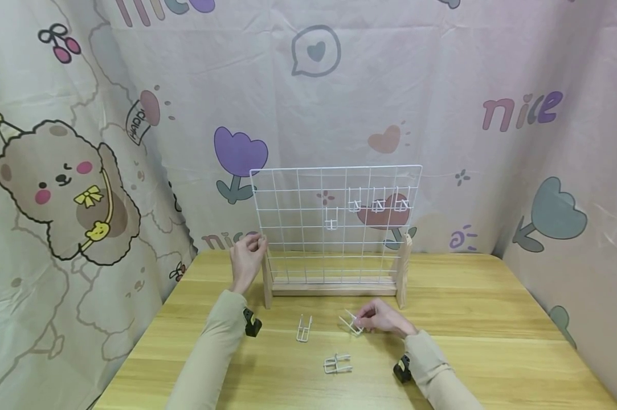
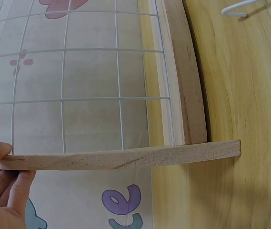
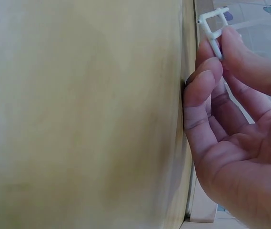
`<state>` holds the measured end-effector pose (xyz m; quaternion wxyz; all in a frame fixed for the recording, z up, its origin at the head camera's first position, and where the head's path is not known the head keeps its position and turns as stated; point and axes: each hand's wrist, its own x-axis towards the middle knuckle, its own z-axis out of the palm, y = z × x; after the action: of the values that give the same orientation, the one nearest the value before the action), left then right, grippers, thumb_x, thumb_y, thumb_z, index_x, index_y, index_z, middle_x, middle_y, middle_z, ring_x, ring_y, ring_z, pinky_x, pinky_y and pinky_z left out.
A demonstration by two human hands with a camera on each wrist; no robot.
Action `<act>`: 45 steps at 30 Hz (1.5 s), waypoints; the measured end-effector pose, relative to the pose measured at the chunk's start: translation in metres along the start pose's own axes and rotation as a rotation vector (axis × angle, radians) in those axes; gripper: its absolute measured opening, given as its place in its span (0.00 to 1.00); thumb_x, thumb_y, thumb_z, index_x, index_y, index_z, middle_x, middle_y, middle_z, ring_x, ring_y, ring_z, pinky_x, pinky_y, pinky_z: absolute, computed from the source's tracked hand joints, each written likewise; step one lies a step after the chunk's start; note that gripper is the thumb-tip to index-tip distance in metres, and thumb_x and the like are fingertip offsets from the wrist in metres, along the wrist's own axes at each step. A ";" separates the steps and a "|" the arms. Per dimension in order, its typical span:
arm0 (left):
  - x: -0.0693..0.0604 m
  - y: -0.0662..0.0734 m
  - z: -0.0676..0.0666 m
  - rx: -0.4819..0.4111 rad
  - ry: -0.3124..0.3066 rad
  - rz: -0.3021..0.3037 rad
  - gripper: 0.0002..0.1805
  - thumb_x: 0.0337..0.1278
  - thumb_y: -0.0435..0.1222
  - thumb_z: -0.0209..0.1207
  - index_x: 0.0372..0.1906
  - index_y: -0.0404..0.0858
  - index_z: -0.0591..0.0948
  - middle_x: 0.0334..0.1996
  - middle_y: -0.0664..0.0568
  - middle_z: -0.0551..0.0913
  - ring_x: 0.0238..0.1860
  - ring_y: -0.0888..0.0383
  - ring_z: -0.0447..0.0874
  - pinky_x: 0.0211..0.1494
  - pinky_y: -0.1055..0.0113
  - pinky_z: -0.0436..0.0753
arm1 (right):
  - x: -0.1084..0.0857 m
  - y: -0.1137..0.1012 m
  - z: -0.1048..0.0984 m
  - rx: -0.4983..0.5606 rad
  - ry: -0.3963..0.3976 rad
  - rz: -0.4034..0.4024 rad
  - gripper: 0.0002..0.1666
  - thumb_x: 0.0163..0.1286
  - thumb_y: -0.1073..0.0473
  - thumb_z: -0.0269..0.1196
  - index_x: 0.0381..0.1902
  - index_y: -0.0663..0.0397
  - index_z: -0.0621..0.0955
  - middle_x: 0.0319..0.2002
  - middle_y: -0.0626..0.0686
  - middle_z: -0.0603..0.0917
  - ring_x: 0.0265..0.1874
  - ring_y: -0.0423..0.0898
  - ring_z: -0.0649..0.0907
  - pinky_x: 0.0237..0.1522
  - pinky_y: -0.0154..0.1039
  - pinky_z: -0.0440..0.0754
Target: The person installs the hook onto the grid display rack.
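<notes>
In front of the rack [image 1: 334,291], on or just above the desk [image 1: 467,304], the fingers of the right hand [image 1: 385,317] pinch a hook [image 1: 350,326] from its right; its long axis slants away and leftward, not square to the rack. The left hand [image 1: 248,261], farther off, pinches the left post [image 1: 267,282].

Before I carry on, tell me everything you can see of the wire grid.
The grid is thin white wire, apparently metal, rectangular, standing roughly upright in a pale wooden stand. Four hooks hang on it: three along the upper right, one lower, nearer the middle. The left hand pinches the stand beside the grid's left edge.
</notes>
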<state>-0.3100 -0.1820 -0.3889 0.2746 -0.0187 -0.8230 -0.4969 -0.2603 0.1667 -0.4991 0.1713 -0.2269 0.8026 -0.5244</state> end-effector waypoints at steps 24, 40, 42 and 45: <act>0.000 0.001 0.000 0.024 0.010 0.000 0.17 0.66 0.35 0.61 0.54 0.29 0.84 0.45 0.35 0.88 0.47 0.42 0.90 0.50 0.48 0.87 | 0.007 -0.017 0.004 0.048 0.012 0.015 0.16 0.74 0.57 0.61 0.41 0.70 0.82 0.25 0.59 0.85 0.17 0.36 0.76 0.20 0.27 0.74; -0.001 0.002 -0.001 0.024 -0.003 -0.009 0.17 0.66 0.35 0.61 0.54 0.29 0.84 0.45 0.35 0.88 0.48 0.43 0.90 0.51 0.48 0.87 | 0.018 -0.051 0.014 0.053 0.084 -0.091 0.16 0.75 0.59 0.60 0.43 0.71 0.82 0.22 0.50 0.81 0.17 0.35 0.74 0.20 0.29 0.72; -0.001 0.002 -0.001 0.028 -0.003 -0.010 0.17 0.66 0.35 0.61 0.54 0.29 0.84 0.45 0.35 0.88 0.48 0.43 0.90 0.51 0.48 0.87 | 0.018 -0.057 0.015 0.061 0.089 -0.105 0.16 0.74 0.59 0.60 0.43 0.72 0.82 0.21 0.48 0.81 0.17 0.35 0.74 0.20 0.28 0.72; -0.001 0.002 -0.001 0.031 -0.003 -0.010 0.17 0.66 0.35 0.61 0.54 0.29 0.84 0.45 0.35 0.88 0.48 0.43 0.90 0.51 0.48 0.87 | 0.019 -0.065 0.017 0.066 0.105 -0.117 0.16 0.74 0.59 0.61 0.44 0.73 0.82 0.21 0.50 0.81 0.16 0.34 0.73 0.20 0.28 0.71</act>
<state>-0.3082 -0.1814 -0.3874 0.2711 -0.0109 -0.8311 -0.4853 -0.2552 0.1209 -0.4468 0.1055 -0.2400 0.7780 -0.5709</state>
